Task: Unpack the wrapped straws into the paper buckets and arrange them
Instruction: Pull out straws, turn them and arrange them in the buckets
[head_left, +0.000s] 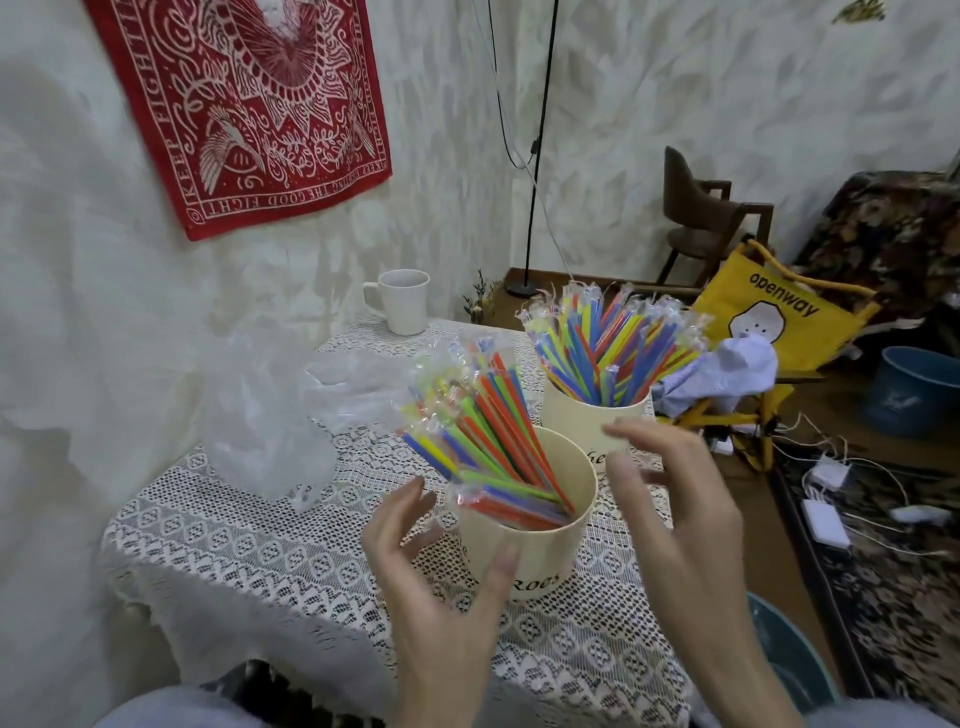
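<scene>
1. Bracketing the near paper bucket (524, 540) with both hands: our left hand (436, 587) sits at its front-left wall and our right hand (670, 499) at its right rim, just in front of the far paper bucket (597, 421).
2. Grip state: both hands have fingers spread and loosely bent, holding nothing. Left thumb looks to be touching or just shy of the near bucket's wall; can't tell which.
3. Wrapped straws in the near bucket (478, 436) all lean up and to the left, long axis running from the bucket's right inner wall out over its left rim. So the loose tips lie toward our left hand, the seated ends toward our right.
4. Far bucket's straws (613, 338) fan out more evenly, up and away from us.
5. Judgement: left hand is nearer the leaning tips, so it's best placed to push the bundle upright; right hand can steady the rim.
6. Emptied plastic wrap (270, 431) lies on the lace tablecloth (260, 545) to the left, well apart from both buckets.
</scene>
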